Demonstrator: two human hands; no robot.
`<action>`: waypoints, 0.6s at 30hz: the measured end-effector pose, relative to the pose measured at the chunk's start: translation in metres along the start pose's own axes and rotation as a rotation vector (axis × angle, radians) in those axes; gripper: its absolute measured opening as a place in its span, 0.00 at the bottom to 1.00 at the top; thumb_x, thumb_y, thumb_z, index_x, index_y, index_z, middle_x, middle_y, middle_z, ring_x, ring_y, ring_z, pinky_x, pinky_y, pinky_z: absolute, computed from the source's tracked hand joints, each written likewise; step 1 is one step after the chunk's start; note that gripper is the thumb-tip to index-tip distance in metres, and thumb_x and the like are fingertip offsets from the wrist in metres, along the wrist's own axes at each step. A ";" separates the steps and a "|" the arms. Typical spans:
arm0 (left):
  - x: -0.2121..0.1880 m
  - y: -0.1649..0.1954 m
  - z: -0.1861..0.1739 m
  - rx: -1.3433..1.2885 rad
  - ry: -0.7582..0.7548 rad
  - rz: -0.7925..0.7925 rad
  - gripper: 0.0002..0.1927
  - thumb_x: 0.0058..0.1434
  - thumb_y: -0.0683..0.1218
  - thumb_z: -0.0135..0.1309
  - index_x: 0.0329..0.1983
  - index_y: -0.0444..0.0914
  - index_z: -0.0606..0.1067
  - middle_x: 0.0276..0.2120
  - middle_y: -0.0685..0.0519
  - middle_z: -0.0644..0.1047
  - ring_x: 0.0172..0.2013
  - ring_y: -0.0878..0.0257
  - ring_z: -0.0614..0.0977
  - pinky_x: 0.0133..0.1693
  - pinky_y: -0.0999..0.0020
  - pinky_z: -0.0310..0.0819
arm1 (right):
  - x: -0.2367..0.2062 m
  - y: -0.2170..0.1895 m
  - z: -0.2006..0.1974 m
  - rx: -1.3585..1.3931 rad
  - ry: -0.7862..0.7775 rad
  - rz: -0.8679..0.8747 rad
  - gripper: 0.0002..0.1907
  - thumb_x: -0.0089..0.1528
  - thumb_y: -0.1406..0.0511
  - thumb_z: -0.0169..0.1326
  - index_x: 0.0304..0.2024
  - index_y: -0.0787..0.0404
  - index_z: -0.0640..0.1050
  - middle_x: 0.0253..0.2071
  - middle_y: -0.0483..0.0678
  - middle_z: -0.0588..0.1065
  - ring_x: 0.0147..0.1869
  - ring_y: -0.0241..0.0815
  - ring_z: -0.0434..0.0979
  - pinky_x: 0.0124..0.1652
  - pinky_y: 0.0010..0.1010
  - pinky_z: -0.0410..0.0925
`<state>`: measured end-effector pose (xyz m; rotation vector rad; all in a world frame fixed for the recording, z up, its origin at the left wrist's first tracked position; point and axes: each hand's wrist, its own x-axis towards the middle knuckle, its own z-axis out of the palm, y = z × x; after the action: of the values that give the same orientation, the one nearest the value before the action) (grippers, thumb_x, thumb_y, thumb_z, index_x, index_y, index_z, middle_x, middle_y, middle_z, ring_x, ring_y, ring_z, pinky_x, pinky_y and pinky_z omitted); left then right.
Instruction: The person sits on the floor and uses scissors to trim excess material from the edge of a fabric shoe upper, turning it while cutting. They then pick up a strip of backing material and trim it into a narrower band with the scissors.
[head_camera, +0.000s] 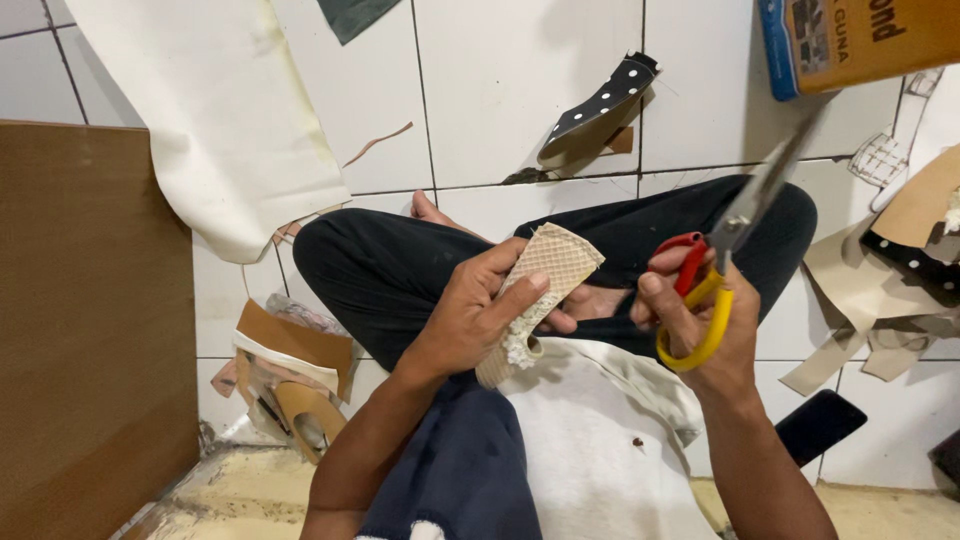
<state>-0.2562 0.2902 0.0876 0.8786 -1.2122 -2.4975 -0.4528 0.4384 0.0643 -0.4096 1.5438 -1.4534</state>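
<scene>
Beige woven strip (545, 275) gripped in left hand (475, 315), right hand (700, 320) clasping scissors (725, 250) — blades up.

A single head-worn camera looks steeply down from close above the hands, facing forward over the person's crossed legs (560, 260) to the tiled floor (520, 90) beyond them.

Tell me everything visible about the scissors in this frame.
The scissors have one red handle loop and one yellow one, apparently plastic, and long grey metal blades. The right hand holds them, its fingers through the loops, above the person's crossed legs. The blades point up and to the right, toward a box at the top edge. They look nearly closed and touch nothing; their tips are blurred. They are clear of the beige textured piece held in the left hand.
</scene>
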 end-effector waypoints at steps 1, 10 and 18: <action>-0.001 0.000 0.000 -0.008 -0.007 0.004 0.16 0.74 0.43 0.45 0.60 0.27 0.70 0.46 0.45 0.81 0.38 0.64 0.85 0.43 0.69 0.82 | 0.001 0.000 0.001 -0.013 -0.034 -0.022 0.09 0.68 0.69 0.57 0.48 0.65 0.72 0.35 0.53 0.77 0.34 0.36 0.78 0.33 0.24 0.71; -0.014 0.012 0.009 0.043 -0.107 0.041 0.18 0.77 0.45 0.44 0.63 0.27 0.70 0.51 0.43 0.80 0.47 0.62 0.84 0.49 0.67 0.84 | 0.005 -0.011 0.012 0.063 -0.163 -0.115 0.10 0.64 0.71 0.60 0.45 0.64 0.73 0.42 0.56 0.81 0.41 0.39 0.83 0.39 0.28 0.78; -0.014 0.014 0.013 0.029 -0.110 -0.041 0.20 0.76 0.45 0.45 0.64 0.27 0.67 0.49 0.39 0.82 0.41 0.61 0.86 0.44 0.70 0.83 | -0.002 -0.011 0.005 -0.044 -0.138 -0.099 0.11 0.62 0.71 0.62 0.44 0.63 0.73 0.39 0.54 0.81 0.40 0.37 0.82 0.39 0.28 0.78</action>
<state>-0.2540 0.2961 0.1104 0.7896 -1.2802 -2.5976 -0.4515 0.4346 0.0762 -0.6072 1.4648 -1.4372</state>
